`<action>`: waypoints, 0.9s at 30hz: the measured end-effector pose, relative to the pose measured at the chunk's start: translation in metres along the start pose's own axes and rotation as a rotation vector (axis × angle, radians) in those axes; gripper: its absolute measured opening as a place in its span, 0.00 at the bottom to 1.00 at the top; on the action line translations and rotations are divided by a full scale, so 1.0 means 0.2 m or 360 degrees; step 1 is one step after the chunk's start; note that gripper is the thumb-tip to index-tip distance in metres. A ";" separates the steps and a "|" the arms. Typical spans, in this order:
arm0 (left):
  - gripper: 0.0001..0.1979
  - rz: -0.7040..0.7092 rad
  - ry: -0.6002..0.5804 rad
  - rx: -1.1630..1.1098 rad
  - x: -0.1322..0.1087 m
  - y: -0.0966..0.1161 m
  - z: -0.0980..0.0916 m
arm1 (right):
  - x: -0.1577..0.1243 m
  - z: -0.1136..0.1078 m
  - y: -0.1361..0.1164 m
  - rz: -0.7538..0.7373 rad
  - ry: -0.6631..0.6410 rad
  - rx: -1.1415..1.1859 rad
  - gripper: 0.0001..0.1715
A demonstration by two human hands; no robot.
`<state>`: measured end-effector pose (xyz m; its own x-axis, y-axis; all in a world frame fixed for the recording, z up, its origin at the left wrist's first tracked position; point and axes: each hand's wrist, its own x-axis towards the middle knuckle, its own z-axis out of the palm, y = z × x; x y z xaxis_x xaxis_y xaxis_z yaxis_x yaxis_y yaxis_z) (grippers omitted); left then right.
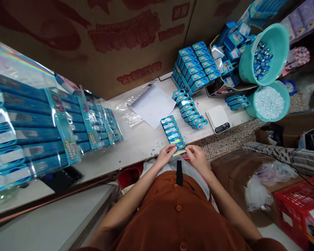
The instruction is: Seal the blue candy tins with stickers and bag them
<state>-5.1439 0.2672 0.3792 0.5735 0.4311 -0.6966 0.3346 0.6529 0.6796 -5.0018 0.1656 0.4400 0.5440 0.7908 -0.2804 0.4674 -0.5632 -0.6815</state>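
Both my hands meet at the near edge of a white table (136, 139). My left hand (165, 155) and my right hand (196, 155) pinch the two ends of one small blue box (179, 152), held flat between them. Just beyond it a row of several identical small blue boxes (172, 131) lies on the table, running away from me. A second row of the same boxes (189, 106) lies further right.
A big stack of blue boxes (195, 66) stands at the far right. Beside it are a white scale (218, 119), two teal tubs (264, 54) (269, 101) with small parts, and clear bags (151, 103). Wrapped blue packs (42, 129) fill the left. A red crate (300, 205) sits low right.
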 end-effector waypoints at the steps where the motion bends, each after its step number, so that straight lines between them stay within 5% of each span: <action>1: 0.22 -0.0098 -0.0041 -0.0075 0.00 0.00 0.00 | 0.01 0.02 0.02 0.0010 -0.0002 0.0020 0.11; 4: 0.21 -0.0237 -0.0046 -0.0184 0.00 -0.02 -0.02 | 0.02 0.07 0.08 0.0059 -0.0003 0.0075 0.13; 15: 0.14 -0.0186 0.0215 -0.0153 0.05 -0.21 -0.08 | 0.04 0.30 0.32 0.0605 -0.0099 0.0756 0.18; 27: 0.14 0.0060 0.0316 -0.0083 0.13 -0.34 -0.06 | 0.10 0.39 0.41 0.0455 -0.0002 0.0447 0.17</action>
<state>-5.1610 0.2421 0.3121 0.4246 0.5669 -0.7059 0.2733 0.6630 0.6969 -5.0062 0.1541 0.3263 0.6234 0.6122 -0.4864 0.0887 -0.6734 -0.7340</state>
